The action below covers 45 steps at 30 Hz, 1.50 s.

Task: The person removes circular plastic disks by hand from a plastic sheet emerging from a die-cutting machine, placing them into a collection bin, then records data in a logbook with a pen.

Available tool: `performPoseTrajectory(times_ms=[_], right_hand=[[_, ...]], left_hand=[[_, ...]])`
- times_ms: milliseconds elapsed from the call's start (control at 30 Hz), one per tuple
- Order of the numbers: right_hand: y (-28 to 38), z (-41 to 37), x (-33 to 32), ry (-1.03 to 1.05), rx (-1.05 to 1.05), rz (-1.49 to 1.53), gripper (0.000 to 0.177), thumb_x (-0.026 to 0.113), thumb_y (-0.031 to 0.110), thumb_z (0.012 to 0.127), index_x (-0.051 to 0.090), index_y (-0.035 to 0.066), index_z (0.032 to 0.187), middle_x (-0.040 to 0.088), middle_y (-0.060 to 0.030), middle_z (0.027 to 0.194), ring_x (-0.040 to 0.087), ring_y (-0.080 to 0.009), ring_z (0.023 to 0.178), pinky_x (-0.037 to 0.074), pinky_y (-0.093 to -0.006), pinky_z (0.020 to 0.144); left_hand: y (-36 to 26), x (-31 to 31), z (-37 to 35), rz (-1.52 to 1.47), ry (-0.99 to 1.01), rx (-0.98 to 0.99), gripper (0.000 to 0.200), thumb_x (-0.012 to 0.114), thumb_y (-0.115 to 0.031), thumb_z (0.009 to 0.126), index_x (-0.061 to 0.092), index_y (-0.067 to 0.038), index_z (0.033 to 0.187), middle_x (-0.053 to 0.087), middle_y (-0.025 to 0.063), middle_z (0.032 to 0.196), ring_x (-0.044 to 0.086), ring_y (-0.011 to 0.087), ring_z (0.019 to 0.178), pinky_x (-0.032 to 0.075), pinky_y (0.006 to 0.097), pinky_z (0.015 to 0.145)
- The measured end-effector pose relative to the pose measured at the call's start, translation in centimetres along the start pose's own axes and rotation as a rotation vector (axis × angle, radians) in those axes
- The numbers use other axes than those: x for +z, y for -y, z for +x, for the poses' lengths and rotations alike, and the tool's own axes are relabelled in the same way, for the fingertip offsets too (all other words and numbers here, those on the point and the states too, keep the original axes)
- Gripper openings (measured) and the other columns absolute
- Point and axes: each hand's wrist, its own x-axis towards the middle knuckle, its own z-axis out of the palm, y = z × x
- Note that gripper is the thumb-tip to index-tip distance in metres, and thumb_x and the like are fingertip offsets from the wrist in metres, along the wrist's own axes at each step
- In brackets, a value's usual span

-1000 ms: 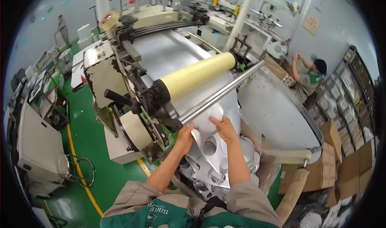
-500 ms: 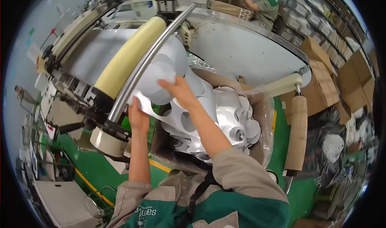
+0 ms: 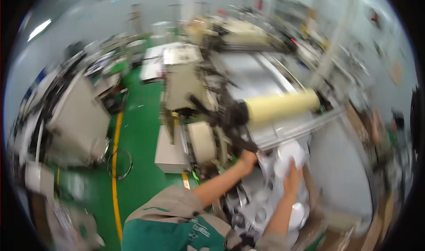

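Observation:
The view is smeared by motion. My right hand (image 3: 292, 176) is on white round sheet pieces (image 3: 290, 157) below the metal bar (image 3: 303, 129); its grip is too blurred to make out. My left hand (image 3: 249, 158) is closed near the left end of that bar, beside the white sheet, and what it holds is hidden. Above the bar lies a yellow roller (image 3: 283, 105). Under my forearms, a heap of white cut sheet with round holes (image 3: 261, 206) fills the space below the machine.
A worker (image 3: 392, 140) stands at the right edge. Left of the machine are a green floor (image 3: 144, 162) with a yellow line (image 3: 116, 175), a pale box (image 3: 170, 151) and a large grey cabinet (image 3: 77, 118). A grey panel (image 3: 343, 162) stands right of the heap.
The camera has swung to the left, so the machine, the heap and both hands now appear further right. Both hands remain by the bar and the white sheet.

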Motion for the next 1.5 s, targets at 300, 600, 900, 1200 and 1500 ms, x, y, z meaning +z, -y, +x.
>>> performPoseTrajectory(times_ms=[300,600,900,1200,1500], right_hand=[[6.9,-1.0,3.4,0.3,-0.215,-0.117,0.04,0.06,0.009,0.082,0.043,-0.003,0.115,0.053,-0.0113,0.109,0.052,-0.0196,0.097,0.041,-0.0305,0.086],[4.4,-0.6,5.9,0.459,0.067,-0.315,0.034,0.062,0.01,0.079,0.048,-0.001,0.108,0.056,-0.0105,0.102,0.055,-0.0192,0.094,0.045,-0.031,0.081],[1.8,0.8,-7.1,0.234,0.086,0.328,0.042,0.056,0.027,0.085,0.045,0.008,0.12,0.05,-0.0066,0.12,0.047,-0.0226,0.109,0.037,-0.0372,0.095],[5.7,-0.2,0.2,0.098,-0.133,0.026,0.033,0.061,0.012,0.081,0.051,-0.006,0.107,0.054,-0.014,0.108,0.052,-0.0178,0.098,0.042,-0.0306,0.083],[3.8,0.0,4.1,0.424,0.089,-0.372,0.042,0.067,0.013,0.075,0.051,-0.008,0.108,0.06,-0.0117,0.096,0.059,-0.0185,0.085,0.046,-0.0281,0.076]], left_hand=[[-0.7,0.3,3.7,-0.381,0.045,-0.098,0.029,0.057,-0.028,0.084,0.056,0.001,0.088,0.056,0.0021,0.077,0.054,0.0105,0.071,0.043,0.0281,0.064],[-0.3,-0.2,-2.4,-0.196,0.402,-0.329,0.03,0.054,-0.027,0.084,0.053,-0.006,0.105,0.053,0.0023,0.105,0.047,0.0144,0.101,0.032,0.0289,0.091],[-3.2,0.7,2.2,-0.298,-0.007,-0.038,0.024,0.058,-0.025,0.082,0.055,-0.001,0.084,0.053,0.0013,0.074,0.048,0.0102,0.065,0.04,0.0252,0.061],[0.4,-0.8,1.1,-0.353,0.114,-0.22,0.016,0.049,-0.011,0.085,0.051,-0.002,0.098,0.054,0.0096,0.099,0.054,0.0201,0.091,0.049,0.0414,0.082],[-0.5,-0.7,-3.3,0.147,0.378,-0.413,0.036,0.056,-0.019,0.084,0.05,-0.005,0.116,0.056,0.0024,0.109,0.052,0.0144,0.099,0.041,0.0297,0.084]])
